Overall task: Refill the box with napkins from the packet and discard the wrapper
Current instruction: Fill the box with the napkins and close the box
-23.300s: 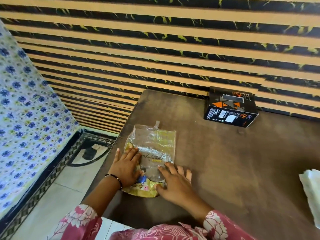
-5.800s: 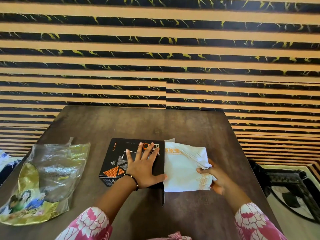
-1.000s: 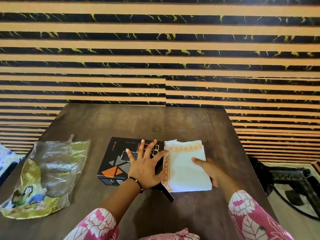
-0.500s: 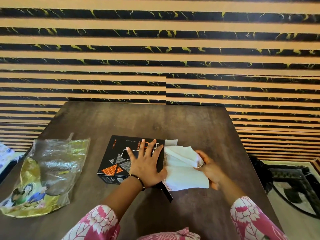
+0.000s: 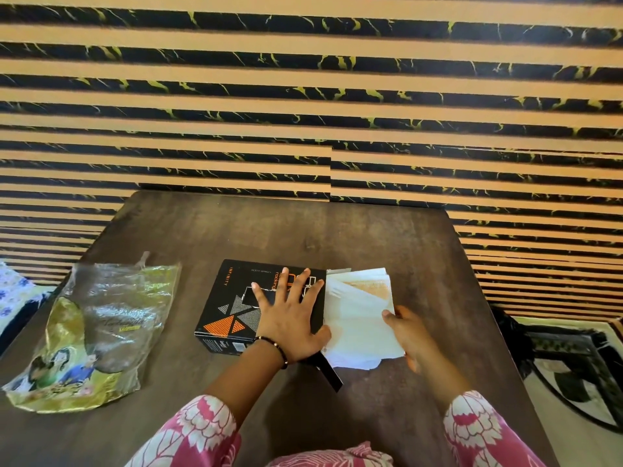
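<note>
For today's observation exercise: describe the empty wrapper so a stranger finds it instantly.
Start at the dark wooden table. The wrapper lies flat near its left edge, apart from the black box. Only it is crinkled clear plastic with a yellow-gold printed bottom.

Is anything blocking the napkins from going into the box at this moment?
Nothing visible does. The napkins, held by the right hand, sit right at the open right end of the box; its flap hangs aside. The left hand presses on top.
</note>
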A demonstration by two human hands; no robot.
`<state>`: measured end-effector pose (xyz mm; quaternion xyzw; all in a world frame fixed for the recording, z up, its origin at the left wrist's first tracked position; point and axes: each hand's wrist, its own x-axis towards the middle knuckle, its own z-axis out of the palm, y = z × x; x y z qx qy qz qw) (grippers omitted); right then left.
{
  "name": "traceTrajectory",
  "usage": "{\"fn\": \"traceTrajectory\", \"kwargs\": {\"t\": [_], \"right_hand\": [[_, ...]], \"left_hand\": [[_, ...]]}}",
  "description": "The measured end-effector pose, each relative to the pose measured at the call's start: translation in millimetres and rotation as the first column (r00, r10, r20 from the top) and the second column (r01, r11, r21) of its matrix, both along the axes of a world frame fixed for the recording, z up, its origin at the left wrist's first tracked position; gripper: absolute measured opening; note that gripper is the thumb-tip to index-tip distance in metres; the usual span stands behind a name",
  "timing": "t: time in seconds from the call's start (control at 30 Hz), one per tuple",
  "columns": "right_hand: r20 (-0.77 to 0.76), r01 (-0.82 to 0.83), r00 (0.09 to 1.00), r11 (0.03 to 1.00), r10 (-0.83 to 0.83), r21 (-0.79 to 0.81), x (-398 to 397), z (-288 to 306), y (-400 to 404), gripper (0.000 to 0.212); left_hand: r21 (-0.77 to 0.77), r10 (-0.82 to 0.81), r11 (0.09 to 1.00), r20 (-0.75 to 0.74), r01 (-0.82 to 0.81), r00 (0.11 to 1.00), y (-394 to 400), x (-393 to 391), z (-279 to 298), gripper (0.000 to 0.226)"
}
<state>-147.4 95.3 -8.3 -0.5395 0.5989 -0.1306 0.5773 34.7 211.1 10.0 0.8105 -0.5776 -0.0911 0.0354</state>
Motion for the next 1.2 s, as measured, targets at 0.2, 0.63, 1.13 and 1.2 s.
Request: {"fn": "traceTrajectory", "kwargs": {"t": [0.2,0.63,1.13,1.2], "right_hand": [[-0.272,-0.144,0.958,0.971,0.09,-0.188,43,3,34,0.037],[0.114,0.164,0.978,0.982,-0.174,0.095,31,-4,38,0.03],[0.384,0.001,0.887,0.833,-0.256,0.554,-2,20,5,0.032],[0.392,-0.02,0.89,0.838,-0.234,0.545,2,23,5,0.021]], "left_hand": [[0.016,-0.005,1.0,0.014,0.005,1.0,-2,-1,1,0.078],[0.012,-0.011,1.0,0.009,0.011,1.0,-2,0,1,0.078],[-0.014,-0.012,1.0,-0.005,0.012,1.0,0,0,1,0.076],[-0.012,-0.014,1.0,-0.005,0.013,1.0,0,0,2,0.076]]}}
